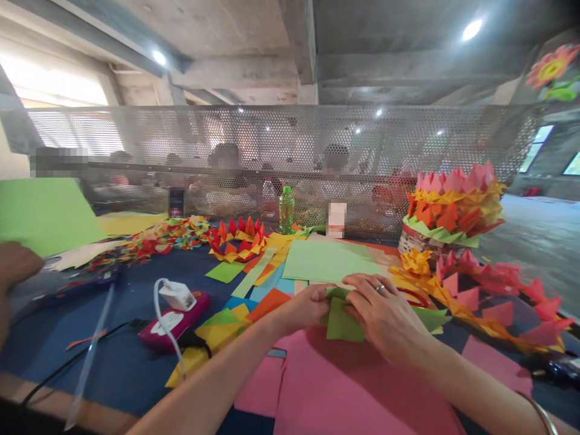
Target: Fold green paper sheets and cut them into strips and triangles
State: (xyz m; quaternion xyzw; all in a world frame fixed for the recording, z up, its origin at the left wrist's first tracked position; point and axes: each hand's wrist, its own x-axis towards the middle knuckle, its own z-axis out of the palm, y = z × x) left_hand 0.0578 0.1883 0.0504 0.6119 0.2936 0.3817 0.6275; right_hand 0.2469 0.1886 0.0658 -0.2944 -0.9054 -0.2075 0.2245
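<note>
My left hand (304, 307) and my right hand (385, 314) meet at the table's middle over a small folded green paper piece (341, 321). Both hands pinch it, the left at its left edge, the right pressing over its top and right side. A ring shows on my right hand. The piece lies above a large pink paper sheet (344, 386). A pale green sheet (330, 261) lies just behind the hands.
Folded paper crowns in pink, orange and yellow (453, 205) stand at the right on a basket, with a chain of pink and yellow pieces (489, 296) below. A magenta power bank with white charger (174, 311), a green bottle (286, 209), scattered coloured paper, another person's hand (16, 266) at left.
</note>
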